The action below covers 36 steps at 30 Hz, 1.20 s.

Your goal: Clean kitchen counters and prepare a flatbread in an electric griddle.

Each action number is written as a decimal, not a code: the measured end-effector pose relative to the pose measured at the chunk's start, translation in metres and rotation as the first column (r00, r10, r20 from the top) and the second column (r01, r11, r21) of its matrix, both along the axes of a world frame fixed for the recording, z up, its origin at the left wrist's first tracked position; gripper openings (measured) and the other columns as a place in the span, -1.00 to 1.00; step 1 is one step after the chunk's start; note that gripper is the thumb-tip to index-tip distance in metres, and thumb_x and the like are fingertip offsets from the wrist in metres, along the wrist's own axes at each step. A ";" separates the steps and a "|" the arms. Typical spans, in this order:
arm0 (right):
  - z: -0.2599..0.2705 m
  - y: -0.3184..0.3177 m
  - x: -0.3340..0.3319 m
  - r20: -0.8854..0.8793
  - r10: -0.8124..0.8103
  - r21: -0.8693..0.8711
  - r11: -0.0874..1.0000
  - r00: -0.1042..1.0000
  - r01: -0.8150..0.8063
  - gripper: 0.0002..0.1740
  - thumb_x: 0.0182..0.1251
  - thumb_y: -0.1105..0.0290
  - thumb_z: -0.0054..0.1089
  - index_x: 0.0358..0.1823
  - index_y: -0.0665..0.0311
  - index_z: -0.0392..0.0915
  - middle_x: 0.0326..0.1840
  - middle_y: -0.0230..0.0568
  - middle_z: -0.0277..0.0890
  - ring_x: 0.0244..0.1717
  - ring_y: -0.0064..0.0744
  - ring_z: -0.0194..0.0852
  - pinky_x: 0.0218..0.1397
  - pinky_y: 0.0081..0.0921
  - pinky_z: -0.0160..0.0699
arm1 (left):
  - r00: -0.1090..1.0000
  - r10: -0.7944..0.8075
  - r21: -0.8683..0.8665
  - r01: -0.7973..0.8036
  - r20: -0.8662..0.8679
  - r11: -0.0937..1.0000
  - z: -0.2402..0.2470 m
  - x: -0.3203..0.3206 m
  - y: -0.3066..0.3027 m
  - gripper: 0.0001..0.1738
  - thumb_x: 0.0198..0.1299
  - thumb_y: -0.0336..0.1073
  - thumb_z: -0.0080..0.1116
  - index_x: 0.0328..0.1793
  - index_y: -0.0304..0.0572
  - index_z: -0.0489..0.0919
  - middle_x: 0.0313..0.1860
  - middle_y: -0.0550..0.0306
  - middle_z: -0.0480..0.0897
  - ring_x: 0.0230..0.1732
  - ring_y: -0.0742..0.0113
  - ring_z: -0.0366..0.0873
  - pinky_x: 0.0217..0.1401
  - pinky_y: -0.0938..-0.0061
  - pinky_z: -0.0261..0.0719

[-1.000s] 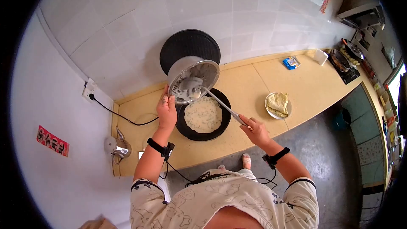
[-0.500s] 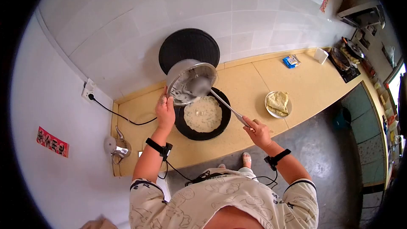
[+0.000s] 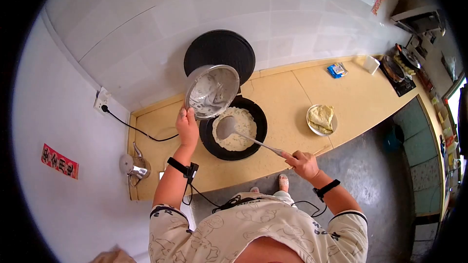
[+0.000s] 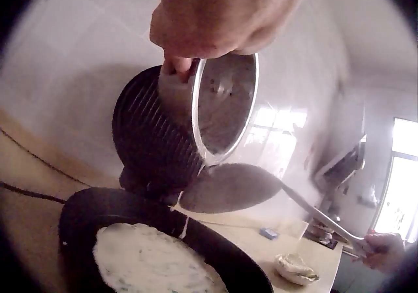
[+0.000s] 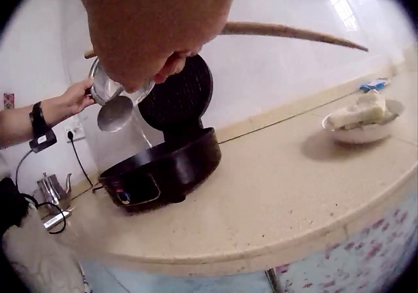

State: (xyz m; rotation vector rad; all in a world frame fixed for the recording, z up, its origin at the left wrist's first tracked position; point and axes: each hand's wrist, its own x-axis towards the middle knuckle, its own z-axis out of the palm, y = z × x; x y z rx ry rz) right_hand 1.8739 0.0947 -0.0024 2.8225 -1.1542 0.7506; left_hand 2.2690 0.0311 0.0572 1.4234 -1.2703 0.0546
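My left hand (image 3: 187,125) grips the rim of a steel bowl (image 3: 213,91), tilted toward the pan, with white batter smeared inside. In my right hand (image 3: 303,164) is the handle of a metal ladle (image 3: 226,127). A thin tapered wooden stick (image 5: 294,32) also passes through that hand. The ladle's head is above an open black electric griddle pan (image 3: 262,125), and thin strands of batter hang near it in the left wrist view. A round, pale batter layer (image 3: 246,129) with green flecks lies in the pan.
Behind the pan its ridged black lid (image 3: 219,44) stands raised against the wall. On the counter (image 3: 278,90) are a bowl of folded pancakes (image 3: 321,119) at right, a steel kettle (image 3: 139,169) at left and a blue packet (image 3: 336,70). A black cord (image 3: 146,137) runs to the wall socket.
The ladle has come out of the steel bowl and down over the batter in the pan. My right hand has moved slightly right and toward me; the bowl has shifted a little left.
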 end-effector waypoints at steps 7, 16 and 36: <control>0.028 -0.016 0.009 -0.203 0.093 -0.232 0.963 0.975 -0.140 -0.32 -0.06 0.18 0.21 0.23 -0.12 0.37 -0.60 -0.40 0.22 -0.62 -0.46 0.36 -0.61 -0.50 0.38 | 0.999 0.033 0.115 -0.035 0.019 0.993 -0.001 0.002 0.004 -0.63 0.32 -0.15 -0.08 -0.35 -0.39 0.40 -0.47 -0.16 0.45 -0.40 0.01 0.39 -0.28 0.31 0.37; 0.016 -0.019 -0.021 -0.023 -0.087 -0.025 0.996 0.996 0.086 -0.50 0.11 0.22 0.24 0.16 -0.14 0.45 -0.54 -0.32 0.39 -0.62 -0.33 0.44 -0.53 -0.44 0.47 | 0.993 0.076 0.313 -0.101 0.090 0.945 -0.006 0.024 0.013 -0.59 0.31 -0.13 -0.08 -0.37 -0.43 0.38 -0.46 -0.24 0.48 -0.42 -0.15 0.42 -0.35 0.19 0.35; 0.145 -0.098 -0.036 0.506 -0.370 0.856 0.108 0.779 -0.505 -0.43 0.37 0.12 -0.16 0.28 0.35 0.22 -0.27 -0.17 0.53 -0.72 -0.70 0.06 -0.68 -0.77 0.02 | 0.283 0.155 0.311 0.674 -0.946 0.670 -0.045 -0.044 0.025 -0.60 0.34 -0.06 -0.10 0.11 -0.21 0.36 -0.03 0.01 0.51 -0.12 0.18 0.55 -0.10 0.32 0.63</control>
